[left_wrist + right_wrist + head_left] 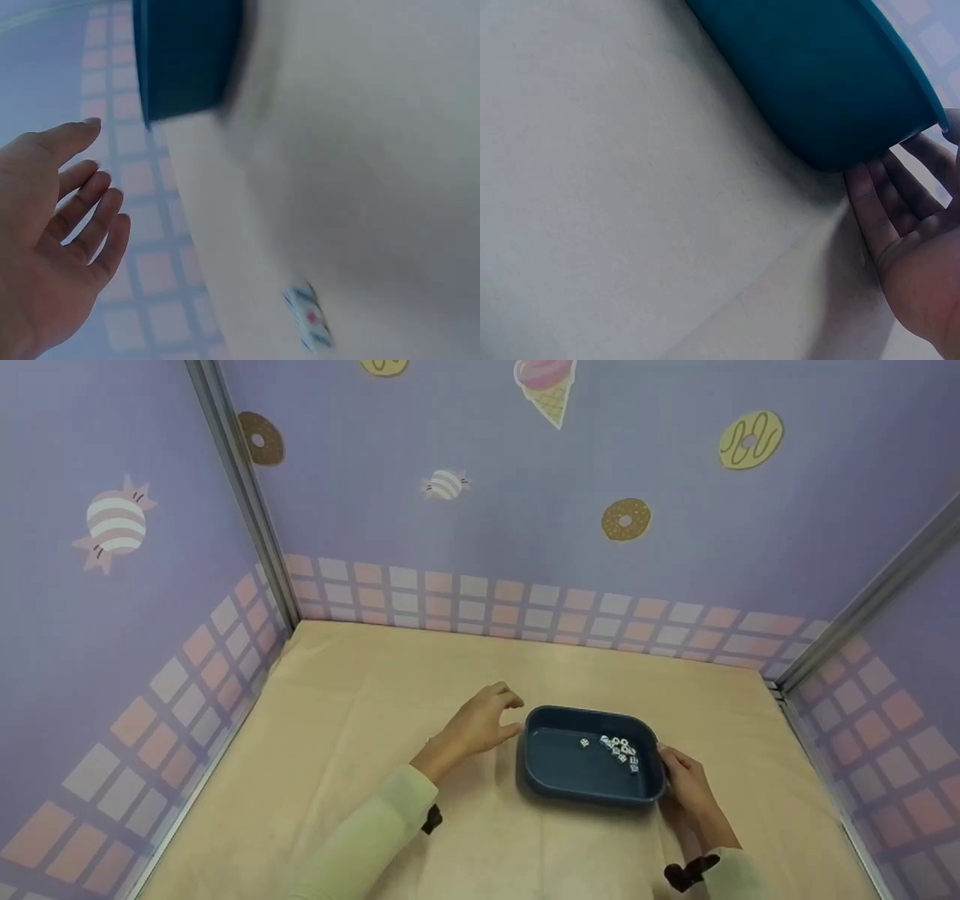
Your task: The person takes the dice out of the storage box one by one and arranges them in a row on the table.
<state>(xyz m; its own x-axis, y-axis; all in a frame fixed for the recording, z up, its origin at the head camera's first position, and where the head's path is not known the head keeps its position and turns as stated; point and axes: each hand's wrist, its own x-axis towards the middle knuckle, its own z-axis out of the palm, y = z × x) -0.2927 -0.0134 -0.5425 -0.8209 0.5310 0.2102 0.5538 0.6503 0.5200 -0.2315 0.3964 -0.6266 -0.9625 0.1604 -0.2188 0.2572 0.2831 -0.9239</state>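
A dark blue rectangular dish [551,769] with rounded corners is at the right of the table in the head view. Several white dice [622,751] with dark marks lie in it, most bunched toward its right end, and a single die [584,742] sits apart. My right hand [688,781] grips the dish's right end; in the right wrist view the thumb is at the rim and the fingers [870,206] reach under the base. Just left of the dish, my left hand [480,724] hovers with thumb and fingers apart, holding nothing.
A small white piece [307,316] with blue and red marks lies on the cloth in the left wrist view, blurred. The cream cloth-covered table [375,682] is bounded by purple patterned walls [480,532] with metal corner posts [247,502].
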